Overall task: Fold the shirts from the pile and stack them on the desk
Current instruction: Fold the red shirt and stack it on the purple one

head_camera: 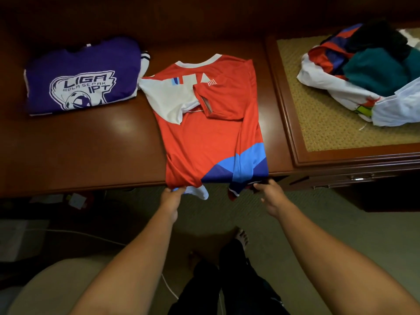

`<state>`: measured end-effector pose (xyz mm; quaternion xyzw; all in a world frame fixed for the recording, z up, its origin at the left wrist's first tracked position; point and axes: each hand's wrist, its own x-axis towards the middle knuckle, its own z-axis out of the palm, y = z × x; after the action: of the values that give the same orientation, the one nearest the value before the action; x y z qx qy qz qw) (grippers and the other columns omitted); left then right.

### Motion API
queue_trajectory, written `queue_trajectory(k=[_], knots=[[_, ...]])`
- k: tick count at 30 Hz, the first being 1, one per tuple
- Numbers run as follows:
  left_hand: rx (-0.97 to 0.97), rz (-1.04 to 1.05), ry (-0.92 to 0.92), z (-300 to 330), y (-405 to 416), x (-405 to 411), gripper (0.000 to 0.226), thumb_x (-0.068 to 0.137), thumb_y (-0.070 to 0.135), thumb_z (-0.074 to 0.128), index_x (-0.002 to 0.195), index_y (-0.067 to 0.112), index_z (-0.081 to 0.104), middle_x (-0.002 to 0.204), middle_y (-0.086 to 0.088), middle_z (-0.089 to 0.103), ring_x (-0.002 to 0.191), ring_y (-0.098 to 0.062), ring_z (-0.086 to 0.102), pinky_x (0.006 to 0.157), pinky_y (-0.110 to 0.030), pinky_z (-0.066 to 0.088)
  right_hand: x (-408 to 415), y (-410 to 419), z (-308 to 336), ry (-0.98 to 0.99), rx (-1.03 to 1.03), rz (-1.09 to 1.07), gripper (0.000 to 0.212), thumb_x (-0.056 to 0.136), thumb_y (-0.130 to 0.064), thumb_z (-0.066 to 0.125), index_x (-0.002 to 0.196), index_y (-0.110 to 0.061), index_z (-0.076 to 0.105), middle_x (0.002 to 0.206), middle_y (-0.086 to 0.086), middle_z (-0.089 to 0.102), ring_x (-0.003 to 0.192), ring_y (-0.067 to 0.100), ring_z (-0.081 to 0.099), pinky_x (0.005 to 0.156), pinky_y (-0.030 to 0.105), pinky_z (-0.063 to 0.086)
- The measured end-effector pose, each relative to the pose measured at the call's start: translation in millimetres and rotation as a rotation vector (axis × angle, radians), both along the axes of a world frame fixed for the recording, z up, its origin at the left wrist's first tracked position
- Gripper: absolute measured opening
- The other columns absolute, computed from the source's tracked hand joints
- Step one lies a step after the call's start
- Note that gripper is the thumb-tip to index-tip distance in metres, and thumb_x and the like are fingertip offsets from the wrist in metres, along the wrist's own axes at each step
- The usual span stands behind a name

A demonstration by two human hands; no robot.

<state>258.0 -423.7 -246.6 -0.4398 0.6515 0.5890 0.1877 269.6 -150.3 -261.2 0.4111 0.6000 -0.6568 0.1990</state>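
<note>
The red jersey (211, 123) lies flat at the centre of the tabletop (91, 151), sleeves folded inward, collar at 12 o'clock, hem overhanging the near edge at 6 o'clock. The left hand (171, 197) grip pinches the hem's left corner; the right hand (269, 194) grip pinches the right corner. A folded purple shirt (83, 76) tops the stack at 10 o'clock. The unfolded pile (368, 73) rests on the woven-inlay side unit (318, 114) at 2 o'clock.

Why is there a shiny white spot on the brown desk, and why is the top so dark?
Head view: the spot is lamp glare on the polished desk, left of the red shirt; little light reaches the back, so it looks dark; the wide lens bends the edges.
</note>
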Motion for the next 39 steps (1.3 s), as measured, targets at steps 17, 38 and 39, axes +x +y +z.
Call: queue_trajectory(k=[17,38,39], knots=[[-0.491,-0.479,0.115,52,-40,26,0.021,0.092,0.012,0.05,0.108,0.007,0.063,0.107,-0.014,0.065,0.098,-0.027,0.059,0.073,-0.024,0.035,17,-41,54,0.357,0.748,0.498,0.024,0.091,-0.008,0.057,0.113,-0.001,0.062,0.113,0.017,0.063,0.104,0.032,0.06,0.088,0.032,0.043],[-0.832,-1.02,0.39,68,-32,-200,0.048,0.097,0.03,0.046,0.142,0.014,0.042,0.151,-0.011,0.036,0.141,-0.029,0.027,0.115,-0.043,0.024,-203,-58,61,0.43,1.027,0.842,0.041,0.089,-0.021,0.045,0.121,0.001,0.057,0.127,0.027,0.053,0.116,0.044,0.05,0.099,0.047,0.04],[-0.867,-1.056,0.359,63,-29,-215,0.051,0.099,0.034,0.043,0.146,0.018,0.034,0.156,-0.008,0.026,0.145,-0.027,0.018,0.118,-0.044,0.019,-218,-58,59,0.437,1.062,0.893,0.045,0.089,-0.023,0.041,0.125,0.0,0.055,0.134,0.026,0.049,0.123,0.043,0.046,0.104,0.049,0.036]])
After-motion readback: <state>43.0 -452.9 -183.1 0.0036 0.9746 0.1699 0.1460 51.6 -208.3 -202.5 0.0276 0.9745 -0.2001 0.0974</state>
